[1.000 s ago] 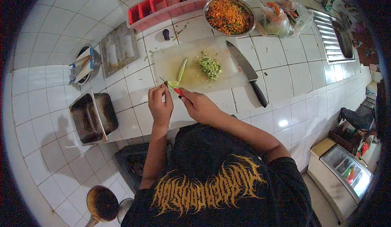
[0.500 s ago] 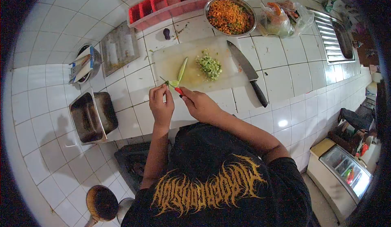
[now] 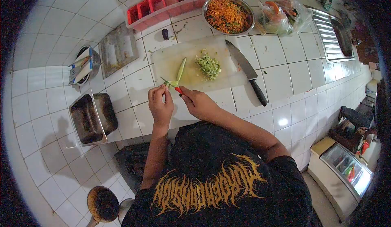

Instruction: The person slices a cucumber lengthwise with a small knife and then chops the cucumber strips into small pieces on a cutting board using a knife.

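At the near edge of the cutting board (image 3: pixel 163 60), my left hand (image 3: pixel 160 105) is closed, its fingertips pinching a small light-green vegetable piece (image 3: pixel 173 83). My right hand (image 3: pixel 199 104) grips the red handle of a small knife (image 3: pixel 178 90), whose thin blade points left, against the green piece. A long pale-green vegetable wedge (image 3: pixel 182 69) lies on the board just beyond both hands. Right of it sits a heap of diced green vegetable (image 3: pixel 208 66). A large knife (image 3: pixel 243 62) with a black handle rests across the board's right edge.
A metal bowl of chopped orange and green vegetables (image 3: pixel 228 33) stands at the back, beside plastic bags of produce (image 3: pixel 281 19). Red compartments sit in a clear container (image 3: pixel 167 12). Leftward are a metal pan (image 3: pixel 87 123), a flat tray (image 3: pixel 119 50) and a bowl with utensils (image 3: pixel 95 62).
The view has shifted slightly. Both hands keep nearly the same position, with the small knife still against the green piece.
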{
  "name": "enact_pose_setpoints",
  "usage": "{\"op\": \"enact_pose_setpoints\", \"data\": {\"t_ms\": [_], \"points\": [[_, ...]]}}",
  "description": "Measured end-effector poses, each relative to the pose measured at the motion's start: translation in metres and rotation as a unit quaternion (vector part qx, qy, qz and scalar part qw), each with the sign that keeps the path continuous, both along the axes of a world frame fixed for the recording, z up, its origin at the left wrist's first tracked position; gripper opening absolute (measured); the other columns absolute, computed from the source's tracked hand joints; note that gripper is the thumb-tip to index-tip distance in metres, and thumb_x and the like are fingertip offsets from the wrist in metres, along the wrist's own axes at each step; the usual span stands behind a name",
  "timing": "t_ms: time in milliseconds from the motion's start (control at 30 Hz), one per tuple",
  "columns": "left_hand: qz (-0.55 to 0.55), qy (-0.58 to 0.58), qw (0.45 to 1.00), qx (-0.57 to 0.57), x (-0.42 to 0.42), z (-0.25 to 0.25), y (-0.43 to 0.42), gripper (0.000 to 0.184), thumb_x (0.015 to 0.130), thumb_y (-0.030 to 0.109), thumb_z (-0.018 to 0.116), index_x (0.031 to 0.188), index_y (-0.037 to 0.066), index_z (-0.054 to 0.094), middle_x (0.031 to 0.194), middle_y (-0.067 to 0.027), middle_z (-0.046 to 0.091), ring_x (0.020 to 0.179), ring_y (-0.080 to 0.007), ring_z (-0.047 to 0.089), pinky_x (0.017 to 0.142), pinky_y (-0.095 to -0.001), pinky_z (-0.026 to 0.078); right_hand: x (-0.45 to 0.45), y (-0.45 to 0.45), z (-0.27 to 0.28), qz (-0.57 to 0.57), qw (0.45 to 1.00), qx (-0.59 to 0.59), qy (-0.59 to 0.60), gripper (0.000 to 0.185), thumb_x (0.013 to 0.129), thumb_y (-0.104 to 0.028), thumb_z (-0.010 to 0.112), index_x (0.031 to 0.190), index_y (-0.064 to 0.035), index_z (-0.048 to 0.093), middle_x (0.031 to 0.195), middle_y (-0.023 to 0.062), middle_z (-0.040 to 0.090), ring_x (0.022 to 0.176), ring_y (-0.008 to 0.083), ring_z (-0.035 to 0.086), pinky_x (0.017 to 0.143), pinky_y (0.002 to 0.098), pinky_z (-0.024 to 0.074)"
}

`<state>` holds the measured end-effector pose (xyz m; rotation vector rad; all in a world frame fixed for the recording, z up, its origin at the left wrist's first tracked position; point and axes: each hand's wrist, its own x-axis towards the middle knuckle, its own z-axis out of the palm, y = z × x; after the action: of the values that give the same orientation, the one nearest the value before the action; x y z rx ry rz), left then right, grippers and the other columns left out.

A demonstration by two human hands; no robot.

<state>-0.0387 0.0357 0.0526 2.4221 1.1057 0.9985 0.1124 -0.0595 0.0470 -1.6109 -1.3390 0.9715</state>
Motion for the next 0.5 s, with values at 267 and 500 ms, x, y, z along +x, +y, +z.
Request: {"op": "enact_pose_setpoints", "data": {"t_ms": [267,500], "points": [[-0.005,-0.011,1.000,0.006,-0.001,-0.003,0.002,0.017,0.088,-0.004,0.068,0.103,0.001,0.064,0.099,-0.0150,0.066,0.089,-0.0256,0.064,0.071,-0.0338,0.057,0.004,0.001,0.009,0.019,1.000,-0.015,0.004,0.038,0.102,-0.019,0.048,0.132,0.0022,0.053,0.096,0.0288,0.069,0.088,0.0459,0.067,0.079,0.0547,0.0522],[0.002,-0.013,1.000,-0.005,-0.002,-0.005,0.003,0.016,0.089,-0.001,0.069,0.104,0.001,0.065,0.098,-0.0153,0.066,0.088,-0.0257,0.064,0.070,-0.0342,0.057,0.004,-0.002,-0.016,0.013,1.000,-0.018,0.014,0.040,0.102,-0.020,0.046,0.135,0.0032,0.051,0.096,0.0304,0.067,0.089,0.0474,0.066,0.081,0.0549,0.0514]]}}
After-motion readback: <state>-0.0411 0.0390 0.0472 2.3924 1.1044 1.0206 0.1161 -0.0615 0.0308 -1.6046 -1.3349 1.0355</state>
